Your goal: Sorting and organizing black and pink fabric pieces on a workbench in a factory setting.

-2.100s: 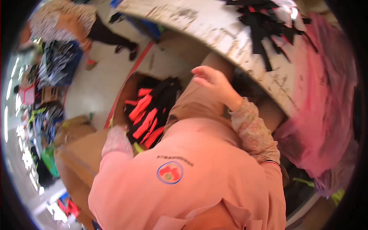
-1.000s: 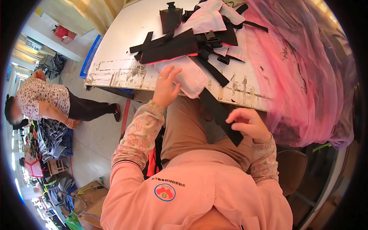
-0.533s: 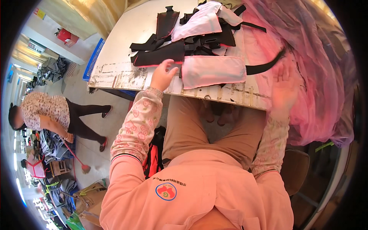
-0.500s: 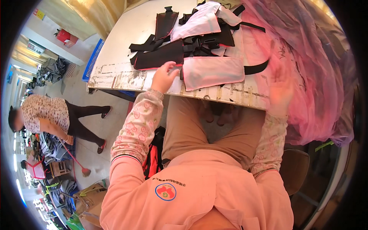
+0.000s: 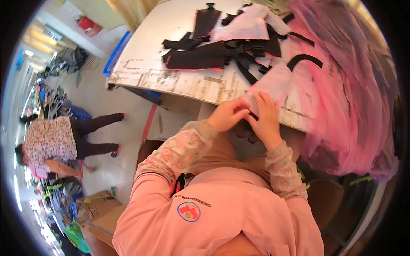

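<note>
At the table's front edge, a white fabric panel lies slantwise, its near corner drawn out past the edge. My left hand is closed in a pinch at that corner. My right hand rests its fingers on top of the panel, with its thumb tucked by the same corner. Between the two thumbs shows a short black piece, mostly covered by fingers. A curved black strap runs from the panel's far end. Beyond lies a pile of similar pieces, including a black panel with red edging.
Pink translucent plastic sheeting drapes over the table's right side. The worn white table has a chipped front edge above my lap. A blue crate stands beyond its left side. On the left, another person bends over in the aisle, near cardboard boxes.
Both my hands, empty and apart before, have come together on the white panel's near corner. The panel has been turned and pulled toward me. The person on the left has shifted stance.
</note>
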The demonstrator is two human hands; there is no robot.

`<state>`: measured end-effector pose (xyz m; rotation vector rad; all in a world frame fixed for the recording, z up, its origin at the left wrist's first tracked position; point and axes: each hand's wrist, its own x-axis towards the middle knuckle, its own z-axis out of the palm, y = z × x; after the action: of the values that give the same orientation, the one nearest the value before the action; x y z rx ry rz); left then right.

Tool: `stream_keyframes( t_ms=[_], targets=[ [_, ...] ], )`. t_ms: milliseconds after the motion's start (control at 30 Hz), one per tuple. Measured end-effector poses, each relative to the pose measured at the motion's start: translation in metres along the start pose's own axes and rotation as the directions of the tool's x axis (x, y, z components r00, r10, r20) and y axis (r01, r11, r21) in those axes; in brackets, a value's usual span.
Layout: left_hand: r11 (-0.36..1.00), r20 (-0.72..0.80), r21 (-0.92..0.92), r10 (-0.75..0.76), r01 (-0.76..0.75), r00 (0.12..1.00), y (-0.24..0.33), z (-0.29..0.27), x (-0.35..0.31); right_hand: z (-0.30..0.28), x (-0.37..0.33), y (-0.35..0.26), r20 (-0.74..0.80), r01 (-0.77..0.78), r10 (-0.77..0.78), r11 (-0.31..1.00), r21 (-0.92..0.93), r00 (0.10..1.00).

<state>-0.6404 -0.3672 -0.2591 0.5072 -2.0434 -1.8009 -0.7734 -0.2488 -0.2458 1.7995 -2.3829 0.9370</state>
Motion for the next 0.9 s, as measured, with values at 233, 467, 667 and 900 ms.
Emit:
stream_keyframes(
  t_ms=[233,467,667,900],
  targets=[
    [0.509,0.322,0.615,0.535,-0.602,0.781,0.011,0.001,0.031,-0.021,-0.028,0.012,0.156,0.058,-0.069,0.995,0.076,0.985],
    [0.625,0.407,0.573,0.344,-0.53,0.846,0.002,0.022,0.019,-0.05,-0.042,0.02,0.194,0.065,-0.11,0.972,0.224,0.975],
    [0.591,0.386,0.555,0.441,-0.585,0.811,-0.005,0.033,0.022,-0.049,-0.055,0.038,0.151,-0.064,-0.006,0.889,0.453,0.988],
    [0.605,0.26,0.616,0.449,-0.504,0.855,-0.01,0.059,0.02,-0.033,-0.047,0.013,0.02,-0.012,0.009,0.981,0.194,1.0]
  ],
)
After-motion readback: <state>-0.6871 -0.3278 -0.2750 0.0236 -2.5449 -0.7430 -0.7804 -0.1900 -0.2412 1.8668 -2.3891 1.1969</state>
